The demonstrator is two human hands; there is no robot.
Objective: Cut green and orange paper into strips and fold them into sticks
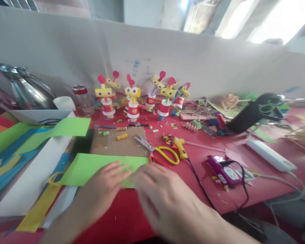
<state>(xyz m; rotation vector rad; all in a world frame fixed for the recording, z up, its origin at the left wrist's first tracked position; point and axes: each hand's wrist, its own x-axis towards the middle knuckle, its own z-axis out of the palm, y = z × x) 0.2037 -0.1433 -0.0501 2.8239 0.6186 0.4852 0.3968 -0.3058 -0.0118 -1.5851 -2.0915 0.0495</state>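
Note:
A light green paper sheet (86, 167) lies across the near edge of a brown cardboard piece (101, 145). My left hand (105, 181) rests on that sheet, fingers stretched out flat. Over the right part of the same paper is my right hand (161, 189), its fingers bent and smeared by motion; whether they grip the paper is unclear. Just beyond it are yellow-handled scissors (150, 148) with open blades, beside a partly hidden red-handled tool (158, 160). Small coiled paper springs, one of them a yellow spring (122, 136), lie on the cardboard.
Several paper-cup figures (133, 108) stand along the back wall. A yellow glue gun (179, 144) trails a black cord to the right, near a purple device (223, 171) and a white power strip (270, 155). A box (38, 169) of coloured paper stands left, below a metal jug (30, 88).

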